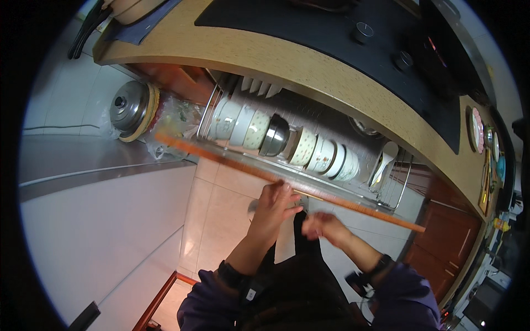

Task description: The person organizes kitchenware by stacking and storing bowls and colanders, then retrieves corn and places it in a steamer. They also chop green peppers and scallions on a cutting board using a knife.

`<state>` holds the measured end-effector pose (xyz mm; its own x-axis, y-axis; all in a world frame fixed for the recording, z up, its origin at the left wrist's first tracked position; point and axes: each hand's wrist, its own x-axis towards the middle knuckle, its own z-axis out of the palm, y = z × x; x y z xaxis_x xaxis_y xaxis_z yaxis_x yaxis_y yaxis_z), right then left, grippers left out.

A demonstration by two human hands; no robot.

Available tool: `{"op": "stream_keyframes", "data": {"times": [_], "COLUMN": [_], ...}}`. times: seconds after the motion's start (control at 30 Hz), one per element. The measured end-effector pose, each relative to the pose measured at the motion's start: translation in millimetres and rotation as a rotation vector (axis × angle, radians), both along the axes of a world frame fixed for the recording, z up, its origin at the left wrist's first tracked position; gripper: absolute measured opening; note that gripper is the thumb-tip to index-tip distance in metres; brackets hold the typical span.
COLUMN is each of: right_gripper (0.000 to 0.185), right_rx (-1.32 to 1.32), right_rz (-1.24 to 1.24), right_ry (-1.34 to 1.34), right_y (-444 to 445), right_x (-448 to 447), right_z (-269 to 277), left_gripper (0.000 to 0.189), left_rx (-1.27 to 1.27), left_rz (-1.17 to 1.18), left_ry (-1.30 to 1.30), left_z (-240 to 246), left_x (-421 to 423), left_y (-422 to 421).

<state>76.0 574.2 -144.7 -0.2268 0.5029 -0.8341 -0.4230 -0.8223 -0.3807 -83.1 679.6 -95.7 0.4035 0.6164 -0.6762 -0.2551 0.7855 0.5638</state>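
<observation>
Before me a pulled-out drawer with a wooden front point(352, 205) holds a wire dish rack point(401, 188). Several bowls stand on edge in it: white bowls point(225, 120) at the left, a steel bowl point(276, 134) in the middle, a dotted bowl point(303, 147) and white patterned bowls point(348, 165) to the right. A white spoon-like utensil point(385, 161) leans at the right end. My left hand point(275, 205) is at the drawer front beside its handle, fingers apart; contact is unclear. My right hand point(325, 227), blurred and curled, is nearer my body; nothing shows in it.
Above the drawer runs a countertop point(174, 46) with a black cooktop point(265, 18). A lidded steel pot point(129, 103) and a plastic bag point(178, 116) lie to the left. Wooden cabinet doors point(445, 231) are at right. A pan point(134, 8) projects its handle past the counter's left end.
</observation>
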Motion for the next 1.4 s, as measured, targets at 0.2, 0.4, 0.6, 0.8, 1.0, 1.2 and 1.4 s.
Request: {"op": "stream_keyframes", "data": {"times": [0.2,0.4,0.6,0.8,1.0,1.2,1.4], "right_gripper": [0.018,0.017,0.027,0.024,0.018,0.019,0.030], "right_rx": [0.162,-0.194,-0.111,-0.066,-0.254,-0.133,-0.124], "right_rz": [-0.021,-0.658,-0.105,-0.161,-0.208,-0.431,-0.604], "right_ry": [-0.261,-0.563,-1.317,-1.690,-1.245,-0.850,-0.611], "right_y": [-11,15,3,0,15,10,5], "right_x": [67,183,235,244,240,228,223], "right_z": [97,-46,-141,-164,-128,-104,-88], "left_gripper": [0.039,0.040,0.032,0.037,0.041,0.009,0.009], "left_rx": [-0.100,-0.152,-0.316,0.079,0.239,-0.100,0.271], "left_rz": [-0.163,-0.225,-0.805,-0.793,-0.831,-0.379,-0.652], "left_ry": [0.094,0.108,0.125,0.071,0.474,0.274,0.346], "left_z": [-2,11,64,29,-100,-176,-179], "left_x": [-48,-78,-88,12,165,207,200], "left_y": [-35,-62,-23,43,60,36,35]}}
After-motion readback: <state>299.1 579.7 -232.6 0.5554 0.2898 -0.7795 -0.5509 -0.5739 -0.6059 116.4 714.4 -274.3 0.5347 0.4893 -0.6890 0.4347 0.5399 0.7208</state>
